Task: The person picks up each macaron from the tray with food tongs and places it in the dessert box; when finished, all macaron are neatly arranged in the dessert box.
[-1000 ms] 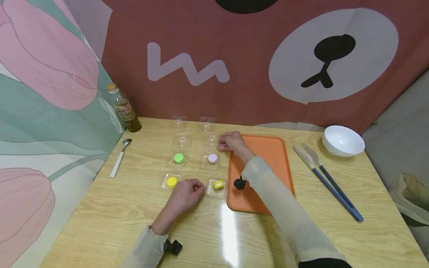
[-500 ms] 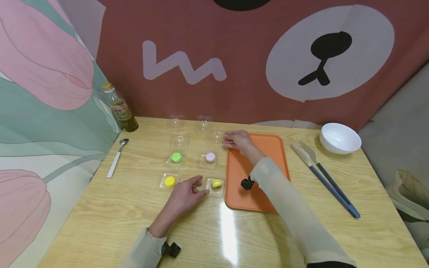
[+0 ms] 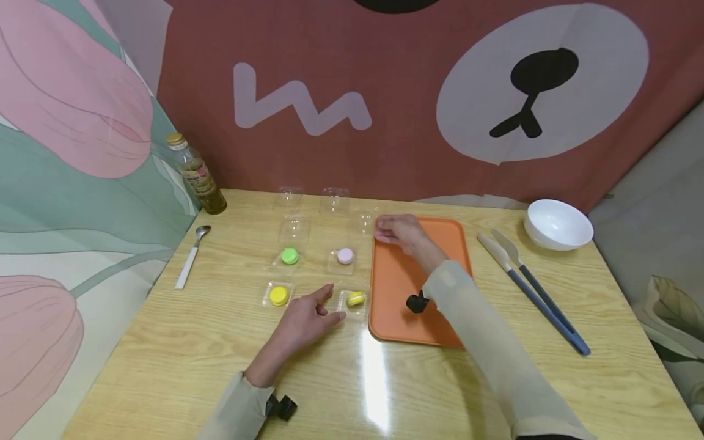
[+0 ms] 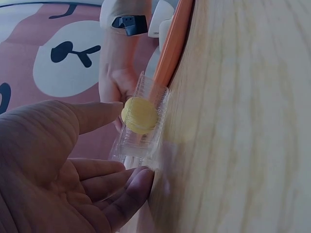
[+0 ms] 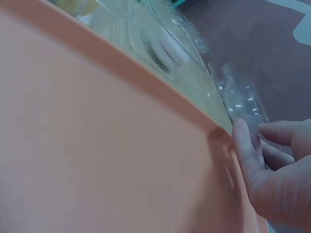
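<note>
In the head view my right hand (image 3: 403,232) pinches the edge of a small clear plastic container (image 3: 363,221) beside the tray's back left corner. Thumb and fingertips meet at the clear container (image 5: 243,99) in the right wrist view. My left hand (image 3: 305,321) has thumb and index finger spread beside a clear plastic case (image 3: 352,310) that holds a yellow macaron (image 3: 355,298) with a white filling. In the left wrist view the thumb of my left hand (image 4: 63,160) points at this macaron (image 4: 140,115); the other fingers bend loosely below the case.
The orange tray (image 3: 418,324) lies right of the cases. Yellow (image 3: 278,296), green (image 3: 289,256) and lilac (image 3: 344,256) macarons sit in clear cases; more clear containers (image 3: 294,229) stand behind. A spoon (image 3: 189,263), bottle (image 3: 200,183), white bowl (image 3: 558,225) and two long-handled spreaders (image 3: 541,299) lie around.
My right hand has moved right, bringing the clear container from behind the lilac macaron toward the tray's corner. My left thumb and index finger have spread apart near the yellow macaron's case.
</note>
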Available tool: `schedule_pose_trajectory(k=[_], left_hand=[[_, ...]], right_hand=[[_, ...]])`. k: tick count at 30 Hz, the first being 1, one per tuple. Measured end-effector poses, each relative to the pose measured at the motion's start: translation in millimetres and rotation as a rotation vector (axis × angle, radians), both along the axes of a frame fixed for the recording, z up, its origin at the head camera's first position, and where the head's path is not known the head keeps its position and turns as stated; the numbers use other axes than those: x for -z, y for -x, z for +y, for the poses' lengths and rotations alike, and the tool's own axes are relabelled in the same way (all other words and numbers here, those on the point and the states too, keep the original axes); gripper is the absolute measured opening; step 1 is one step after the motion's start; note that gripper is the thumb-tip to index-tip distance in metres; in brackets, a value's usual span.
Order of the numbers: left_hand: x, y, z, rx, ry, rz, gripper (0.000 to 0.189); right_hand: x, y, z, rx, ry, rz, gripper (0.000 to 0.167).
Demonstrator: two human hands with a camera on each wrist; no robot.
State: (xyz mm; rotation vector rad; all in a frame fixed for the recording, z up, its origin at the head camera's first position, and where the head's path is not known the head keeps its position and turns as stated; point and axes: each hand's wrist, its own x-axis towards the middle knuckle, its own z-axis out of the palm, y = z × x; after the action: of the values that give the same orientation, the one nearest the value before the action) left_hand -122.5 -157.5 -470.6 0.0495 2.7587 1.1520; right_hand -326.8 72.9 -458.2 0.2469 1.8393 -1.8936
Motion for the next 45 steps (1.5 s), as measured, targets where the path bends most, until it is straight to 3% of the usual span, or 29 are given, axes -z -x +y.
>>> schedule_pose_trajectory(k=[10, 19, 28, 36, 45], left_hand=[[0.3, -0.1, -0.5, -0.002, -0.009, 0.002, 0.064], [1.1, 0.5, -0.5, 0.001, -0.011, 0.005, 0.064], [1.3, 0.8, -0.3, 0.0, -0.018, 0.001, 0.065], [0.9, 1.4, 0.9, 0.006, -0.019, -0.022, 0.072], [2.9, 1.9, 1.4, 0.015, -0.013, 0.0, 0.07]], right_hand=[[0.9, -2.1, 2.4, -0.011, 0.11, -0.036, 0.041], [0.6, -6.2, 4.8, -0.031, 0.268, -0.063, 0.051], [2.9, -9.2, 5.7, -0.104, 0.325, -0.051, 0.049], [4.7, -11.3, 6.5, -0.121, 0.352, -0.015, 0.049], [4.5, -13.4, 6.8, -0.143, 0.435, -0.033, 0.049]])
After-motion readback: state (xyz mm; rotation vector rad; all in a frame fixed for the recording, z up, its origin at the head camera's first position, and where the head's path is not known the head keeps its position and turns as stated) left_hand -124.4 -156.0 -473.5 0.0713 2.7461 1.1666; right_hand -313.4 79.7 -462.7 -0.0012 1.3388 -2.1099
